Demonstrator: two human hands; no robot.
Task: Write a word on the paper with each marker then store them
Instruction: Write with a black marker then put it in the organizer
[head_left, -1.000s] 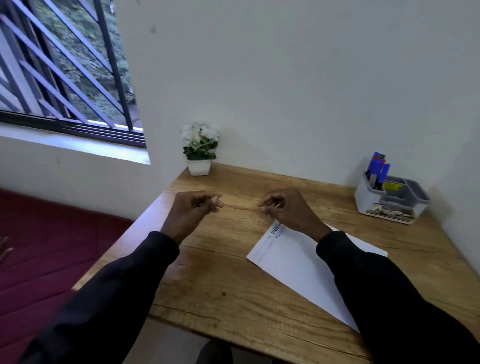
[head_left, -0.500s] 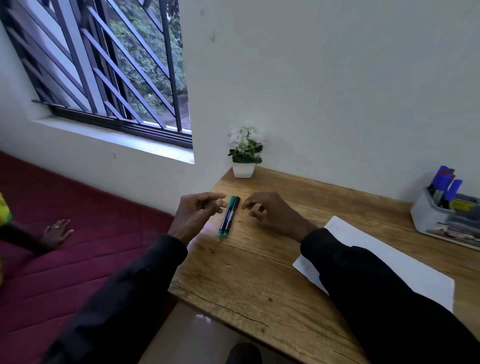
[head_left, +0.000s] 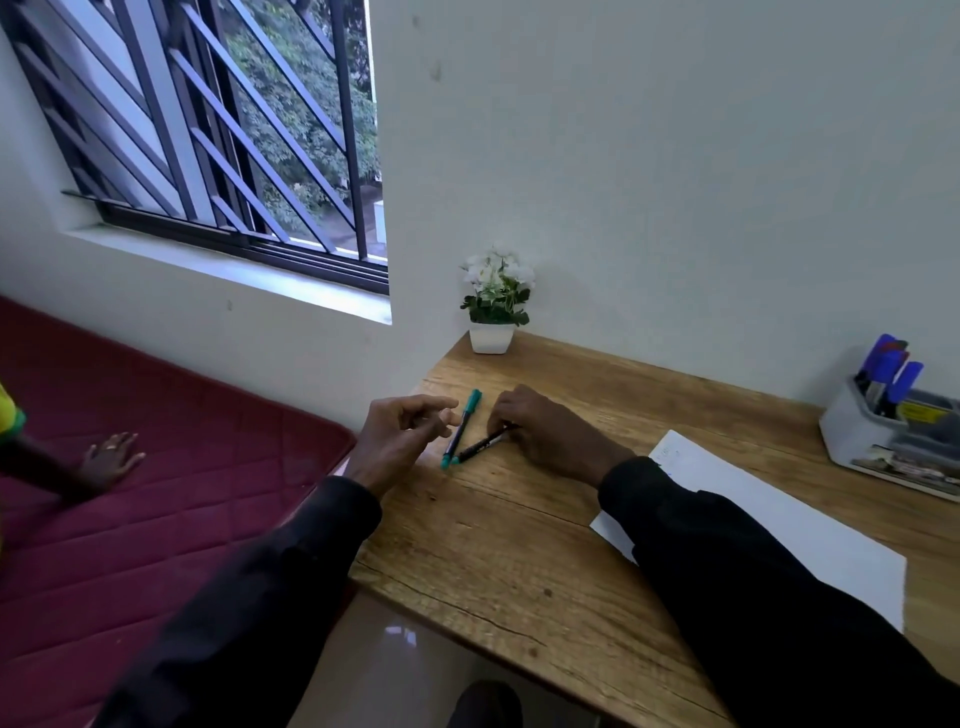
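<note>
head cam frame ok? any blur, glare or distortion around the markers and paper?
Head view: soft daylight from the window, no hard shadows; both markers sharp, though the right hand hides one marker's end; paper evenly lit, its writing too faint to read; wide-angle lens makes the window bars lean; small glare patch on the floor.

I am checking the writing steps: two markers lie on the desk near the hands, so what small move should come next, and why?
Probably lift the right marker with the right hand, whose fingers curl over its far end, and bring it to the paper. The left hand hangs open beside the left marker, holding nothing.
</note>
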